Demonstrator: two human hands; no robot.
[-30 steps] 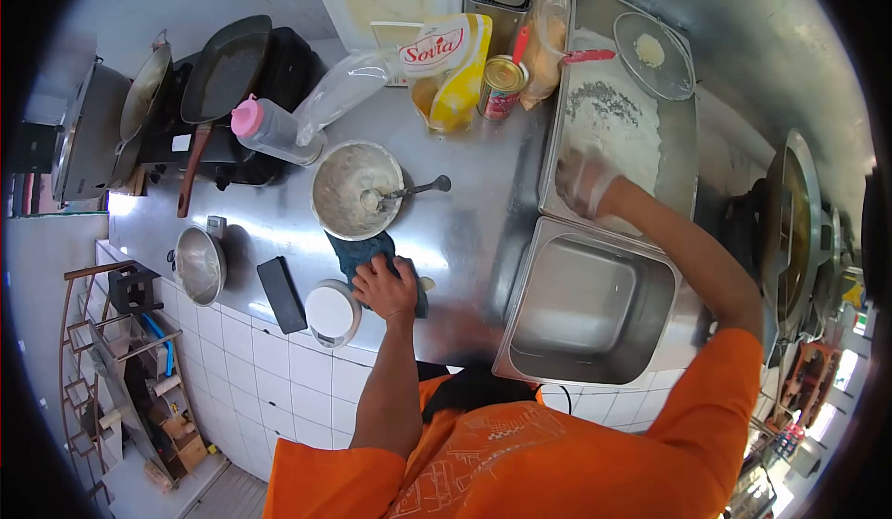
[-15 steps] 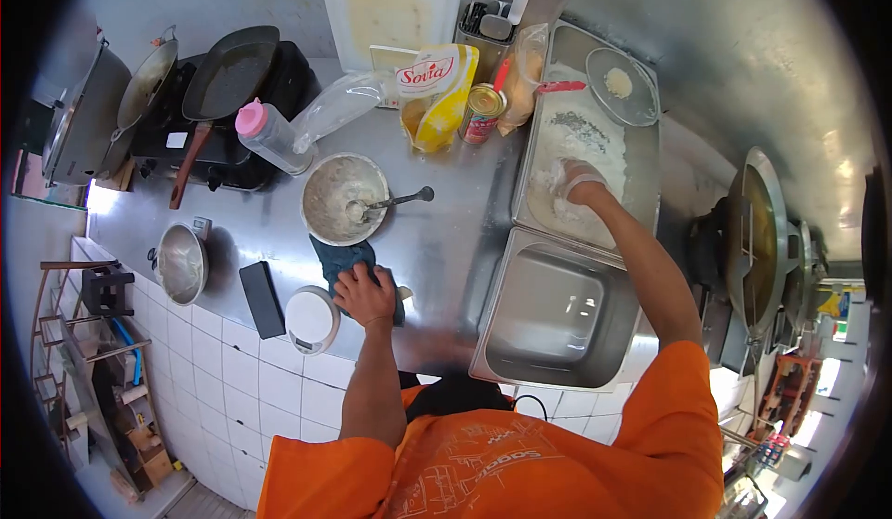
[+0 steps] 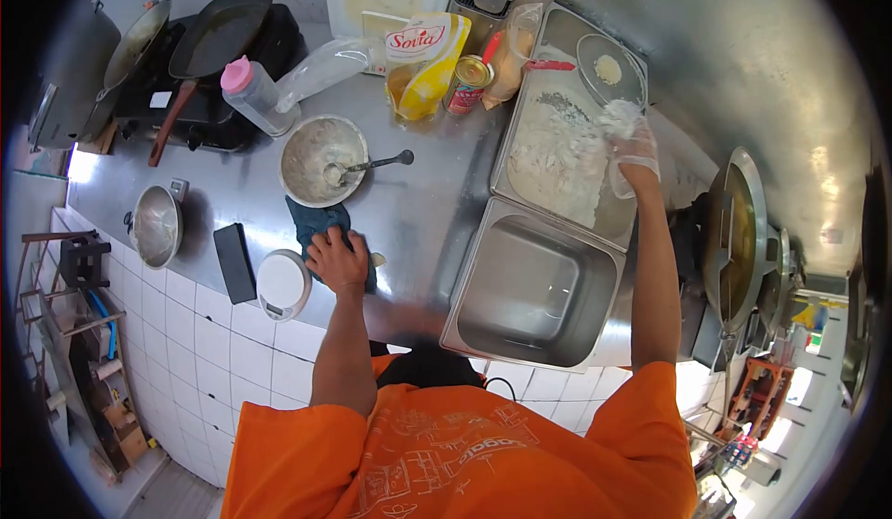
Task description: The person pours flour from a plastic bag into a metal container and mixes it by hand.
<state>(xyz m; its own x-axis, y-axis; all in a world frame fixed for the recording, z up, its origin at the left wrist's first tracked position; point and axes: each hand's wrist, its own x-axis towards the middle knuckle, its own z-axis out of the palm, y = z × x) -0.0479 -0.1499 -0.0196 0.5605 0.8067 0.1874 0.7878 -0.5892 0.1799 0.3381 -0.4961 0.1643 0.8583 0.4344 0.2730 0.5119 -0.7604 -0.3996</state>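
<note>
My left hand (image 3: pixel 338 257) lies with fingers spread on a dark cloth (image 3: pixel 319 224) on the steel counter. Above the cloth is a metal bowl (image 3: pixel 311 168) coated with pale batter, a dark-handled spoon (image 3: pixel 379 161) resting in it. My right hand (image 3: pixel 637 149), in a clear plastic glove, is at the right side of the steel tray (image 3: pixel 503 152) of white flour (image 3: pixel 557 157). White floury material is at its fingertips, just below the round sieve (image 3: pixel 610 70); the fingers are blurred, so their grip is unclear.
An empty steel pan (image 3: pixel 537 287) adjoins the flour tray. A white scale (image 3: pixel 283 284), black slab (image 3: pixel 235 262) and small bowl (image 3: pixel 156 226) line the front edge. Behind stand a pink-capped bottle (image 3: pixel 257 97), yellow Sovia bag (image 3: pixel 426 65) and can (image 3: pixel 468 84). A wok (image 3: pixel 734 240) is far right.
My right hand has moved from within the flour to the tray's right side, near the sieve, with white material at its fingers. My left hand stays on the cloth. The view has shifted.
</note>
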